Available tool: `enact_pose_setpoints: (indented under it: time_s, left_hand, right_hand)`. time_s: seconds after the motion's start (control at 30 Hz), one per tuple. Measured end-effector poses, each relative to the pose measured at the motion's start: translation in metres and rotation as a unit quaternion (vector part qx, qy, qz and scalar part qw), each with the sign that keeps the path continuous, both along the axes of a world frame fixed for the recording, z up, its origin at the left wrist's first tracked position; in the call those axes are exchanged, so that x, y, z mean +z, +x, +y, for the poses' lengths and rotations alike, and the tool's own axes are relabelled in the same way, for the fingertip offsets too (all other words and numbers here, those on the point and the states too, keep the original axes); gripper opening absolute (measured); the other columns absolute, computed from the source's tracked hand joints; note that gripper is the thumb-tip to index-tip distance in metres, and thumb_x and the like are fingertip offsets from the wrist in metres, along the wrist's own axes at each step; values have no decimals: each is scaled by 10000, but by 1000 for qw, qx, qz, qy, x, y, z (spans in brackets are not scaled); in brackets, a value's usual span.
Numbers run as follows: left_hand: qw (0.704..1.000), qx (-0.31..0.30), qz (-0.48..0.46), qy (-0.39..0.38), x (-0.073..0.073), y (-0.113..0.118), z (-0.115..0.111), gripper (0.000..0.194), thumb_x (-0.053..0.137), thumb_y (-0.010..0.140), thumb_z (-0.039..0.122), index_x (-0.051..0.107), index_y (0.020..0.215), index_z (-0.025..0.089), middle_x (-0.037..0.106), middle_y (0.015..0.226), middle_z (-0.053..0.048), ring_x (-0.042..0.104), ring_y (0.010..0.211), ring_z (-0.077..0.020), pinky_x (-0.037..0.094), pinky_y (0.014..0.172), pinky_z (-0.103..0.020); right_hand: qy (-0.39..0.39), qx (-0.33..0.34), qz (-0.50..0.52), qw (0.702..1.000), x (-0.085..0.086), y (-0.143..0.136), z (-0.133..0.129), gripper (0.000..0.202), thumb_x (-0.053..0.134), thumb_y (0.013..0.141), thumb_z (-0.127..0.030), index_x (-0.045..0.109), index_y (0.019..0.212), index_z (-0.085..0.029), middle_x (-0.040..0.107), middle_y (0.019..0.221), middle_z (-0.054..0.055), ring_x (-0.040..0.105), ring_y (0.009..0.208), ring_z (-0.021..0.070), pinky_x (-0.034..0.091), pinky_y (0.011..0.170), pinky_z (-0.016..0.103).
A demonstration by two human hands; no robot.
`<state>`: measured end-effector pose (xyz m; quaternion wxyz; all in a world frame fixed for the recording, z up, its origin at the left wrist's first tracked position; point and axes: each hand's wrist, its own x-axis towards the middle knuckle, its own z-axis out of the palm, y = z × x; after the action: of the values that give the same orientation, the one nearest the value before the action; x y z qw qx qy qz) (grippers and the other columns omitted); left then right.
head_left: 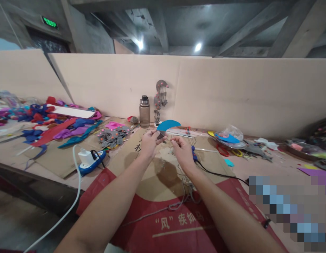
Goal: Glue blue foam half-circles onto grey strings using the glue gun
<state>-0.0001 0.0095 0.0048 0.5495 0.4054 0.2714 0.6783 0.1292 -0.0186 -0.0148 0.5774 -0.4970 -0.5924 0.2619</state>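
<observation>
My left hand [149, 141] is closed, its fingertips pinching a blue half-round sheet [169, 124] together with a small dark grey piece [162, 134] along its lower edge. Close to its right, my right hand [182, 150] pinches a thin strand-like thing too fine to make out clearly. Grey yarn [187, 191] lies loosely below the hands across the board. A blue tool [193, 154] with a black cord sits partly hidden behind my right hand. Under both hands lies a tan and red printed board [152, 188].
A bottle [144, 112] stands at the back beside a grey hanging ornament [161, 95]. Coloured fabric pieces [65, 128] heap up at left, near a blue power strip [93, 163]. At right are a bowl [230, 142], scissors [223, 150] and grey scraps [255, 150].
</observation>
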Motion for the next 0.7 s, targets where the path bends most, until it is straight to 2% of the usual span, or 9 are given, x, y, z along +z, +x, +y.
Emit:
enact_pose_setpoints:
  time_s: [0.07,0.13,0.27,0.3,0.37,0.47,0.57,0.63,0.7]
  left_hand:
    - [999,19,33,14,0,-2,1,89,608,778,208,585,816,130,690,805,-64,677,728,-147,561,780,-346]
    - [991,63,107,48,-3,-3,1,94,597,788,229,598,824,143,688,792,-59,670,718,-152,556,754,-337]
    - [938,162,278,132,-9,-4,-1,68,597,786,226,638,823,188,679,791,-45,656,747,-163,521,757,-308]
    - [928,173,298,144,-10,-4,-1,70,601,781,220,648,828,197,678,796,-42,652,755,-164,513,763,-302]
    - [926,170,301,151,-10,-3,-2,78,607,776,220,655,836,209,680,801,-37,650,759,-167,506,762,-296]
    - [946,130,265,136,-10,1,-4,71,594,786,248,639,820,206,681,798,-32,656,747,-170,519,735,-298]
    - [951,106,262,125,-11,5,-5,81,589,786,254,632,823,197,680,793,-28,653,720,-161,528,713,-291]
    - [954,99,256,120,-11,6,-5,88,593,781,252,634,830,191,677,789,-27,648,710,-153,535,711,-289]
    - [963,87,230,112,-10,6,-5,97,589,785,259,626,830,181,677,798,-29,654,722,-152,547,722,-299]
  right_hand:
    - [-4,-4,-26,1000,-2,2,-1,235,509,813,-384,625,892,-195,496,627,-42,439,585,129,339,555,253]
    - [-8,-4,-68,998,-3,5,-1,208,504,814,-358,632,853,-199,553,660,-22,483,628,145,375,611,271]
    - [26,-34,-173,984,-2,10,-2,116,538,771,-261,633,739,-202,641,871,49,560,906,203,409,858,366]
    - [39,-40,-180,982,-2,10,-2,103,541,767,-248,632,753,-201,644,925,62,554,973,214,392,915,392]
    - [54,-39,-150,986,-2,9,-1,126,542,783,-269,615,855,-196,639,1004,79,550,1032,219,374,971,420]
    - [35,-13,-12,999,-3,0,3,279,581,781,-379,518,982,-196,616,1051,81,586,971,190,446,900,383]
    - [-12,16,117,993,-2,-10,7,374,622,736,-453,439,957,-212,600,969,45,601,785,144,499,710,303]
    - [-25,17,126,992,-1,-13,8,378,628,727,-465,435,932,-212,588,901,23,573,697,128,483,625,277]
    - [-21,1,94,995,1,-12,7,343,620,742,-458,461,907,-202,577,852,15,541,662,123,454,589,264]
